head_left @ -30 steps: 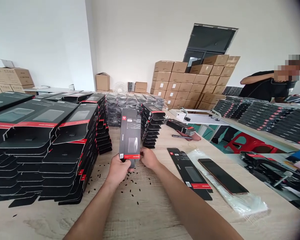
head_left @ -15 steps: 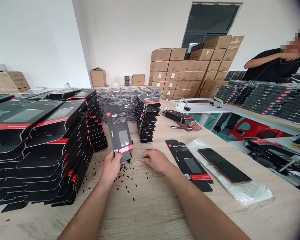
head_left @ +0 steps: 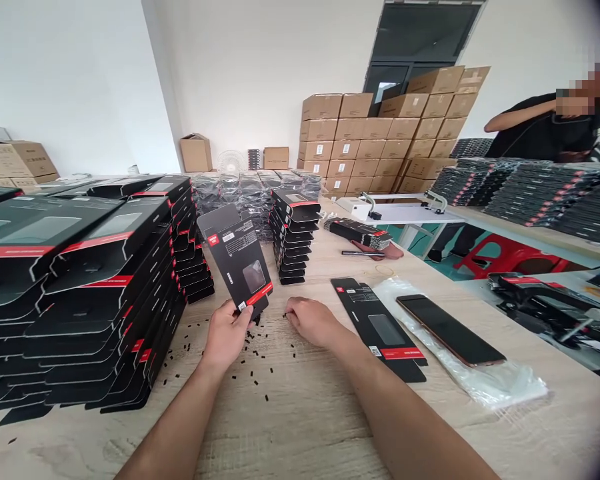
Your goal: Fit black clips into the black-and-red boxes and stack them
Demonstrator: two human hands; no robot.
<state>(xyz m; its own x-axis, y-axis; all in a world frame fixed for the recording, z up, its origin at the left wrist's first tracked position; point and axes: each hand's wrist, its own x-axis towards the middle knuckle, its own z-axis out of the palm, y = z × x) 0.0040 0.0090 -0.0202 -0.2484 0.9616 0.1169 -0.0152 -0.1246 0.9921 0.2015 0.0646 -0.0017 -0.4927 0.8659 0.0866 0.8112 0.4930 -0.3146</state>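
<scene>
My left hand point(head_left: 227, 335) grips the lower end of a black flat-folded cardboard box point(head_left: 239, 257), thumb on top. The box is tilted upright, with a red stripe, a clear window and its top flap showing. My right hand point(head_left: 311, 320) rests on the table with fingers pinched, a small black piece point(head_left: 285, 315) at their tips. Similar small black pieces point(head_left: 255, 374) lie scattered below the held box. Right of my right hand lies another flat box point(head_left: 375, 327), partly behind my forearm.
Tall stacks of opened boxes point(head_left: 80, 287) stand at left, a smaller stack point(head_left: 295, 237) ahead. At right, a phone-like dark slab point(head_left: 450, 330) lies on plastic wrap point(head_left: 513, 387). A pen point(head_left: 363, 255) and folded boxes point(head_left: 357, 231) lie farther back. A person point(head_left: 540, 127) is at far right.
The held box has swung to face me more squarely, its top moving left and toward me. A small black piece now shows at my right fingertips; that hand has hardly moved.
</scene>
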